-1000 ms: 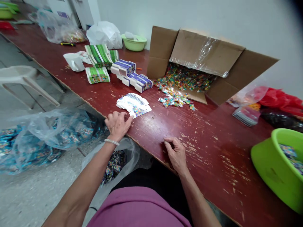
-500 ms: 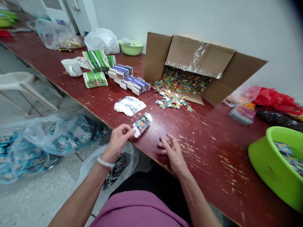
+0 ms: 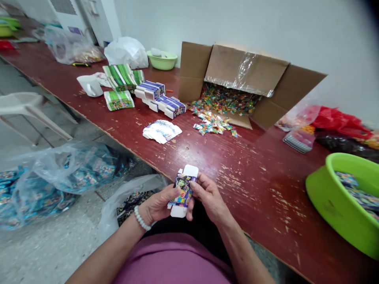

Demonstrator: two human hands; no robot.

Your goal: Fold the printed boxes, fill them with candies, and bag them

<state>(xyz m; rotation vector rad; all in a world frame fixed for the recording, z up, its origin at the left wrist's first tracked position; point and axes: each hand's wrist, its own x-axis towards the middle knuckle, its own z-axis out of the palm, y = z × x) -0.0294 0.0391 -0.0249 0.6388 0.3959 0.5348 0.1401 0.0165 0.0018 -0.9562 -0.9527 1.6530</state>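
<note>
A small printed cardboard box [image 3: 182, 190], purple with a cartoon figure, is held over my lap at the table edge. White end flaps stick out at its top and bottom. My left hand [image 3: 162, 202], with a beaded bracelet on the wrist, grips the box's left side. My right hand [image 3: 209, 194] pinches its right side, thumb on the printed front. Beyond them lies a fanned stack of flat cartons [image 3: 162, 131]. Small wrapped candies [image 3: 213, 123] spill from a large open cardboard box [image 3: 245, 65].
Banded purple carton bundles [image 3: 170, 105], green carton bundles [image 3: 120, 99] and a white mug [image 3: 89, 85] stand at the back left. A green basin [image 3: 318, 185] holding packets is at right. Plastic bags of packets [image 3: 74, 169] lie on the floor left, near a white stool [image 3: 22, 100].
My left hand has brought the small box from the table toward my body and turned it more upright. My right hand has moved in and closed on its right side.
</note>
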